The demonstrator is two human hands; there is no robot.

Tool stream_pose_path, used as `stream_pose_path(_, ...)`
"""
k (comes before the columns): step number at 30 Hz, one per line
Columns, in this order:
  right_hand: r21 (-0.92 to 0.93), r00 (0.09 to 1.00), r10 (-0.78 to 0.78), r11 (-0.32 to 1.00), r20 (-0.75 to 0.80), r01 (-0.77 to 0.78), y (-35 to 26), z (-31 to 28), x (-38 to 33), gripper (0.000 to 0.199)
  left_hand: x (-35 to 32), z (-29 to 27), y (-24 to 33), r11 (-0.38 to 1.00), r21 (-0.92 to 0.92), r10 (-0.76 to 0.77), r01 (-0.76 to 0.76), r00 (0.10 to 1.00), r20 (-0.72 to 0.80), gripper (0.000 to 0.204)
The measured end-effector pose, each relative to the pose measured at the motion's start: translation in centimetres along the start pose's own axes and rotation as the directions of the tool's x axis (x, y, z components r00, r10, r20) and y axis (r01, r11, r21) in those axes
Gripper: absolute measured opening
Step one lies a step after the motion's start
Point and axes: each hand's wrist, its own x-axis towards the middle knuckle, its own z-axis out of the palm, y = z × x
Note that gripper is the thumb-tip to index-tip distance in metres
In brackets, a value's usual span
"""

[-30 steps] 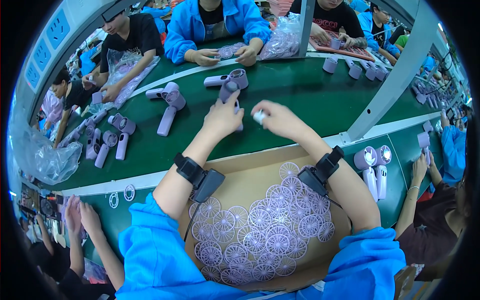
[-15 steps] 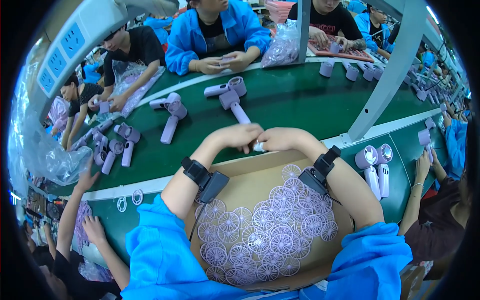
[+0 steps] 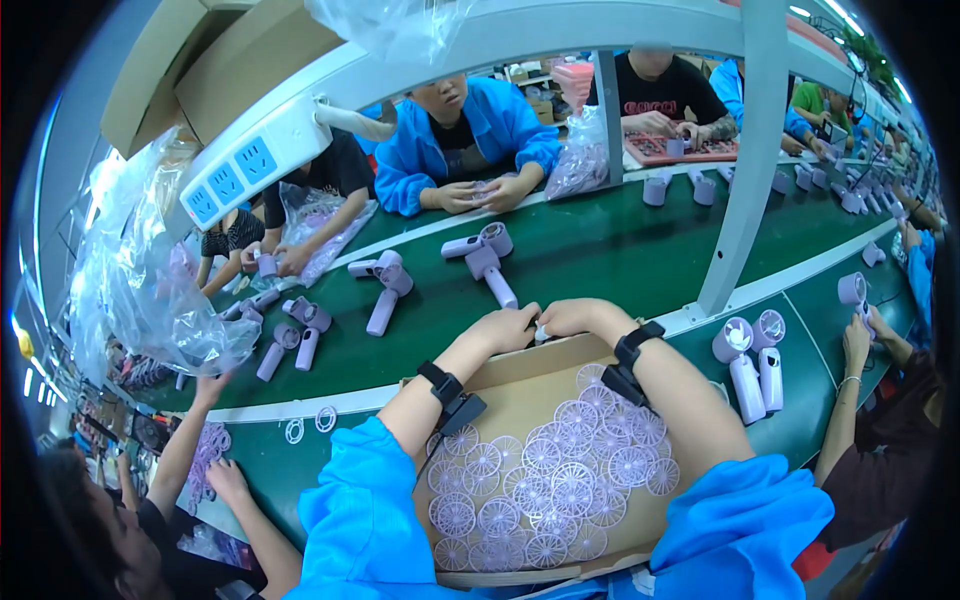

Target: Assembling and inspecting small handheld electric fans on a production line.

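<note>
Currently both hands, left hand point(image 3: 505, 327) and right hand point(image 3: 575, 317), pinching small white part point(image 3: 540, 333) together above cardboard box point(image 3: 520, 365) of lilac grilles point(image 3: 560, 480); green conveyor belt point(image 3: 600, 250) carrying handheld fans point(image 3: 487, 262).

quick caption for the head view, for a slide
Both hands, left hand and right hand, meet over a small part at the far edge of a cardboard box of lilac fan grilles.
</note>
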Motion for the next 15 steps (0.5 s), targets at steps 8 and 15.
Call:
stream_pose_path(8,0.211,0.995,0.084,0.973,0.044,-0.091,1.5,-0.2,1.2,0.022,-0.5,-0.9,0.2,0.997,0.066,-0.044,0.044,0.999,-0.005,0.033)
stream_pose_path(15,0.203,0.992,0.119,0.971,0.052,-0.127,1.7,-0.3,2.3,0.024,-0.1,-0.4,-0.6,0.993,0.077,-0.086,0.085,0.996,0.012,0.029)
